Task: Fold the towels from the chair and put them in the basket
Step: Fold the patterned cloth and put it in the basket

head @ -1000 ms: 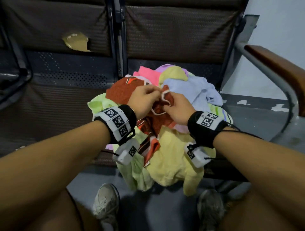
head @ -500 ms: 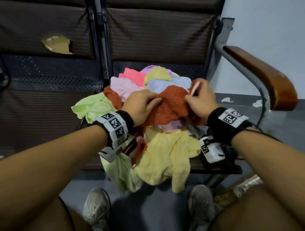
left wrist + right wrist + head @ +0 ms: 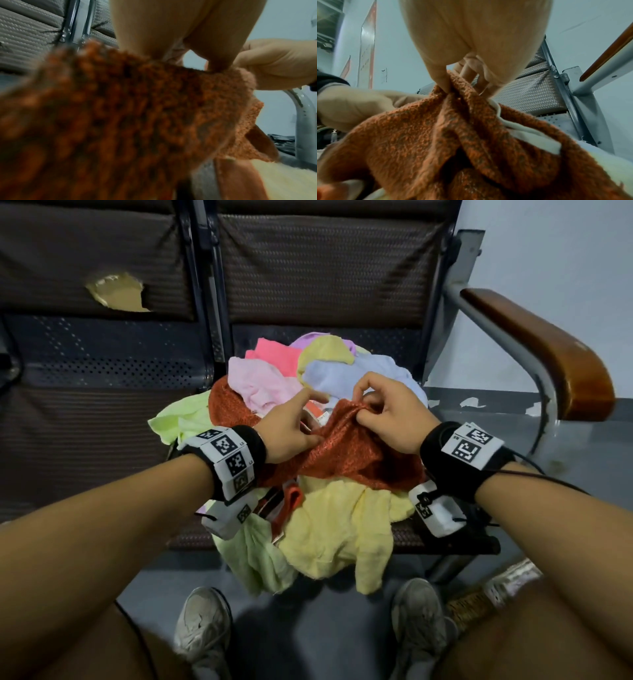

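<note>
A rust-orange towel (image 3: 346,453) lies on top of a heap of pastel towels (image 3: 342,529) on the chair seat. My left hand (image 3: 310,419) pinches its near-left part, index finger stretched forward; the left wrist view shows the towel (image 3: 137,115) hanging from those fingers. My right hand (image 3: 368,405) pinches a raised fold of the same towel (image 3: 471,135), thumb against fingers, close beside the left hand (image 3: 351,105). A white hem band (image 3: 522,134) shows on the towel's right side. The hands are a few centimetres apart.
The chair has a dark woven backrest (image 3: 325,268) and a wooden armrest (image 3: 548,350) on a grey metal tube at right. A torn backrest (image 3: 116,292) is on the seat to the left. My shoes (image 3: 202,631) stand below; a woven thing (image 3: 479,601) lies by the right one.
The hands pulled the orange towel apart half a second ago; since then the right hand has come back leftward to the left hand and bunched a fold of it.
</note>
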Tool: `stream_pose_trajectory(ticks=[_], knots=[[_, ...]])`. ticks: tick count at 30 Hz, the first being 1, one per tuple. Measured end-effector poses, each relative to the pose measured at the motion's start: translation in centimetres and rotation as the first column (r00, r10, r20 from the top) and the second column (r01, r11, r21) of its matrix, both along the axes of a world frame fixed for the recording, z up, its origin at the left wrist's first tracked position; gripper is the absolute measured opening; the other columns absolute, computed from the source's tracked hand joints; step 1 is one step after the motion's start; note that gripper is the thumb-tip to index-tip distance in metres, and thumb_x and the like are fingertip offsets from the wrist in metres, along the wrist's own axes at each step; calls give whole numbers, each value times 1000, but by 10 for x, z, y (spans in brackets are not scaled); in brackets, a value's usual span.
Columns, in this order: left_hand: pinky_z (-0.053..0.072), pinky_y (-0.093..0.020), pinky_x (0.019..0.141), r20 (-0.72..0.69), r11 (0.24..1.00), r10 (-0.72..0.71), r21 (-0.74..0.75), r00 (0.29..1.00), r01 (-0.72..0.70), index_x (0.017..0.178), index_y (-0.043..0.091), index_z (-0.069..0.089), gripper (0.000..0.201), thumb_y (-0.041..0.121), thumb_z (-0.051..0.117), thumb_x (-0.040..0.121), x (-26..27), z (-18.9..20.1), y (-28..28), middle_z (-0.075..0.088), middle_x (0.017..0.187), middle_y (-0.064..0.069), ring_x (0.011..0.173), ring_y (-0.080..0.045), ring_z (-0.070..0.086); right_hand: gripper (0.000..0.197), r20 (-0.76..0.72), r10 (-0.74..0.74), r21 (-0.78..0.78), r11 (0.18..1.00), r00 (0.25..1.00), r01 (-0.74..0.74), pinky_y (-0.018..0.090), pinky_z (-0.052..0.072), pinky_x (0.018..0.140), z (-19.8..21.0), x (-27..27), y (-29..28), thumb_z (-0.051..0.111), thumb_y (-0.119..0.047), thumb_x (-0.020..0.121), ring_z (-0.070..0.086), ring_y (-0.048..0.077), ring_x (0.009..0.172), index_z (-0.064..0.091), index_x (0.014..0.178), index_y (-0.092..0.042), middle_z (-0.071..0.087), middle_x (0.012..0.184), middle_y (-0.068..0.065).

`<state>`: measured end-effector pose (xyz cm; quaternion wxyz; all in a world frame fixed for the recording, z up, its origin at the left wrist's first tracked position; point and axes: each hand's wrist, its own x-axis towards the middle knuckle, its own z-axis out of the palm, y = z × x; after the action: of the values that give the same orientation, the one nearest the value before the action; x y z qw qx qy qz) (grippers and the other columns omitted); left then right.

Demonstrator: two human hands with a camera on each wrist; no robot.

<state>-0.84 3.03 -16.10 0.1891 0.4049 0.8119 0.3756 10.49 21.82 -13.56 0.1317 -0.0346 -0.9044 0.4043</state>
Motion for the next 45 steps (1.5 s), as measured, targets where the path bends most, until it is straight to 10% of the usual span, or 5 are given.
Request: stream_pose_trajectory(ticks=[12,22,30,39,45], knots=[[34,-21,52,-108,885,339,374,934,-278,53,20,42,40,15,69,82,-8,33,5,44,45,14,48,3,39,17,300,-79,150,988,951,35,39,55,72,0,2,9,63,-20,94,69,8,68,68,78,-20,73,73,-10],[43,-33,65,-452,978,77,-139,889,-156,57,20,56,33,29,65,88,-16,42,-10,61,61,-1,71,-27,62,26,31,-676,-202,717,736,667,44,57,88,31,0,53,52,-16,76,71,27,94,74,90,-17,76,95,9],[55,-40,89,247,828,450,245,858,-504,84,20,69,32,4,42,83,-22,48,14,72,99,-14,94,-30,67,15,328,-245,-249,909,912,334,50,60,66,31,9,20,70,-27,87,67,22,67,74,94,-14,72,75,3],[42,-30,69,-366,949,185,-173,912,-262,82,20,63,33,37,86,66,1,32,27,62,76,2,80,-23,61,16,-46,-64,-113,992,997,58,18,50,89,34,8,2,64,-11,94,67,10,97,75,105,-7,74,102,2],[49,-37,98,61,895,414,155,908,-418,102,7,69,31,0,42,87,-1,32,32,70,110,-15,109,-32,63,9,214,-112,115,989,970,89,28,48,78,22,13,14,71,-19,85,60,12,75,71,86,-11,66,76,-3]])
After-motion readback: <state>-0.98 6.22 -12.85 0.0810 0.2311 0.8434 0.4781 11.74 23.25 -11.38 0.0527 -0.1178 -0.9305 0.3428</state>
